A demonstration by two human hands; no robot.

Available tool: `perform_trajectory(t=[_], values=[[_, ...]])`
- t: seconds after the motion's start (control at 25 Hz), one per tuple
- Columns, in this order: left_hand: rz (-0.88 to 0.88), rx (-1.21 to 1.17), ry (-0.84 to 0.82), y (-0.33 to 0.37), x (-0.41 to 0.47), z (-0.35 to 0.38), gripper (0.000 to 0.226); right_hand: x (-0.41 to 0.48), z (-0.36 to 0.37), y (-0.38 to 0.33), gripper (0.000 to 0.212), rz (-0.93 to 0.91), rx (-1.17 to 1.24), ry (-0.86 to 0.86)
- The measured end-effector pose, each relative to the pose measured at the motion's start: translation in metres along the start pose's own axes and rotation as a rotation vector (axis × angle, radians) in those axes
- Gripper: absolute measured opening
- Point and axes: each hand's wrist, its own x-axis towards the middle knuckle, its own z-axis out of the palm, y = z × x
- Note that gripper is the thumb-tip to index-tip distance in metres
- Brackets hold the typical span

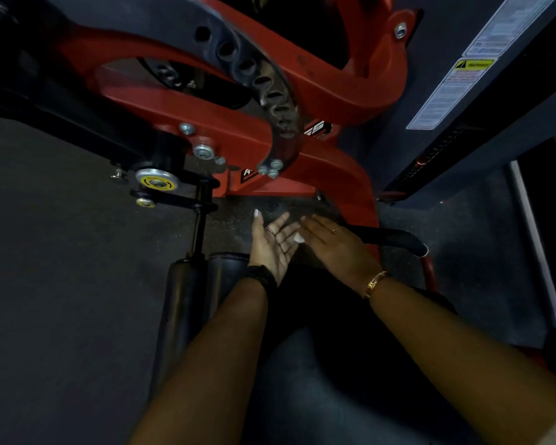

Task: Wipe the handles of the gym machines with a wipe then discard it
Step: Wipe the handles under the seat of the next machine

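My left hand (pixel 272 247) is held palm up with its fingers spread, below the red machine frame (pixel 328 88). My right hand (pixel 334 244) lies palm down just to its right, fingers extended toward the left palm. A small white wipe (pixel 299 238) shows between the two hands, at the right hand's fingertips and against the left palm; most of it is hidden. A black padded handle (pixel 395 238) runs to the right from behind my right hand and ends in a rounded tip.
A black perforated adjustment arc (pixel 270 88) curves over the red frame. Black roller pads (pixel 190 293) stand low at the left of my arms. A grey weight-stack shroud with a warning label (pixel 456 85) rises at the right. The floor is dark speckled rubber (pixel 61 252).
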Motion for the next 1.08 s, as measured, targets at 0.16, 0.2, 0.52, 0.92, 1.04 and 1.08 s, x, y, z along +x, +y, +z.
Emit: perform_trajectory(t=[0.16,0.2,0.52,0.92,1.04,1.08], values=[[0.032,0.045,0.047,-0.002,0.000,0.007,0.077,0.036,0.001,-0.024,0.022,0.508,0.205,-0.084],[0.053,0.044,0.069,-0.002,-0.001,0.008,0.074,0.045,0.001,-0.029,0.024,0.538,0.230,-0.167],[0.757,1.397,0.022,-0.049,-0.026,0.026,0.065,-0.014,-0.001,-0.010,0.021,0.692,0.336,0.239],[0.923,1.921,0.414,-0.068,-0.010,0.026,0.062,-0.046,0.008,0.010,0.027,0.680,0.353,0.438],[0.922,1.965,0.442,-0.066,-0.006,0.023,0.065,-0.018,0.017,0.002,0.024,0.940,0.449,0.466],[0.938,1.993,0.443,-0.067,-0.005,0.022,0.067,-0.009,0.019,-0.009,0.022,0.963,0.493,0.495]])
